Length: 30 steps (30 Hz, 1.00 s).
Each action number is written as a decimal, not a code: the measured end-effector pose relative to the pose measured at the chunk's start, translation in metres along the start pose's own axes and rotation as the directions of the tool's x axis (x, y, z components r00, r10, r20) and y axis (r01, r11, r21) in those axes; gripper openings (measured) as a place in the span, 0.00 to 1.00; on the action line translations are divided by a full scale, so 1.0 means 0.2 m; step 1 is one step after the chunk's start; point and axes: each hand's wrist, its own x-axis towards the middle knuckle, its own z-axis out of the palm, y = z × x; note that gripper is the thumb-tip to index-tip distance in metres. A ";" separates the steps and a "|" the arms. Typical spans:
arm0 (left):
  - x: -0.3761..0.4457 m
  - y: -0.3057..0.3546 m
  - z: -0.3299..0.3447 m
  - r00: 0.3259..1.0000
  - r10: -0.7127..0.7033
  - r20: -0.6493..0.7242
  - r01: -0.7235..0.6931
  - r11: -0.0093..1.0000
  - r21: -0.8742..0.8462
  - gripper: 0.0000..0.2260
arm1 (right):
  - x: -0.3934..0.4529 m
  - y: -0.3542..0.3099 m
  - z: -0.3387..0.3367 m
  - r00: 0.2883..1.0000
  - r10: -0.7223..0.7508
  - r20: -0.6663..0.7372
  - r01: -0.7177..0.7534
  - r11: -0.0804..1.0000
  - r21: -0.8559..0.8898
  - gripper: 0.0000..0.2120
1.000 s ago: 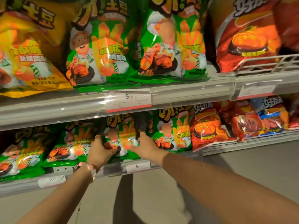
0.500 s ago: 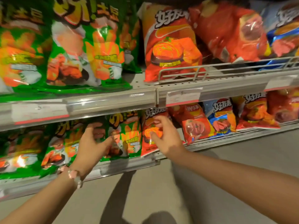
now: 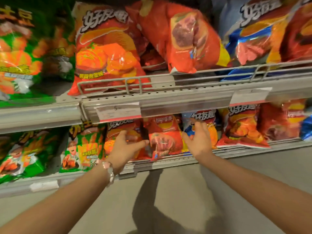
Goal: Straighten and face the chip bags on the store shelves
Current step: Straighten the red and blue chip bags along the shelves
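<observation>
While you reach toward the lower shelf, this is how things lie:
Left hand: your left hand [image 3: 125, 146], a pale beaded bracelet [image 3: 108, 169] on its wrist, has loosely spread fingers and grips nothing; it overlaps the orange crinkly chip bag [image 3: 118, 132].
Right hand: your right hand [image 3: 198, 141] is spread open, holding nothing, before the blue foil chip bag [image 3: 203, 118].
Target bag: the red glossy chip bag [image 3: 164, 137] stands tilted between your hands on the grey wire lower shelf [image 3: 168, 162].
Neighbour: a green printed chip bag [image 3: 82, 147] stands left.
</observation>
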 end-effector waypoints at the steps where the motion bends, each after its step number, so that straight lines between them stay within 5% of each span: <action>1: 0.01 0.00 0.06 1.000 -0.001 -0.007 0.001 1.000 0.015 0.20 | 0.03 0.06 -0.02 1.000 0.028 0.001 -0.028 0.999 -0.020 0.22; 9: 0.09 -0.04 0.36 0.995 -0.091 -0.029 0.093 0.993 0.068 0.33 | 0.18 0.35 -0.06 0.987 0.097 0.128 -0.098 0.995 -0.002 0.36; 17: 0.17 -0.04 0.41 0.997 -0.081 -0.010 0.081 0.992 0.101 0.39 | 0.20 0.39 0.02 0.989 0.126 0.077 -0.118 0.989 -0.092 0.36; 21: 0.20 -0.07 0.39 0.998 -0.067 -0.014 0.068 0.995 0.079 0.28 | 0.20 0.36 0.00 0.987 0.131 0.097 -0.122 0.988 -0.093 0.36; 24: 0.22 -0.07 0.39 1.000 -0.022 -0.009 0.023 0.996 0.089 0.39 | 0.19 0.33 -0.08 0.991 0.085 0.106 -0.085 0.996 -0.004 0.32; 27: 0.21 -0.08 0.37 0.999 0.033 -0.013 -0.032 0.996 0.087 0.40 | 0.18 0.32 -0.22 1.000 0.000 0.002 0.000 0.996 0.088 0.26; 30: 0.22 -0.09 0.36 0.995 0.102 0.004 -0.102 0.991 0.087 0.39 | 0.18 0.40 -0.33 0.974 -0.072 -0.215 0.069 0.997 -0.022 0.20</action>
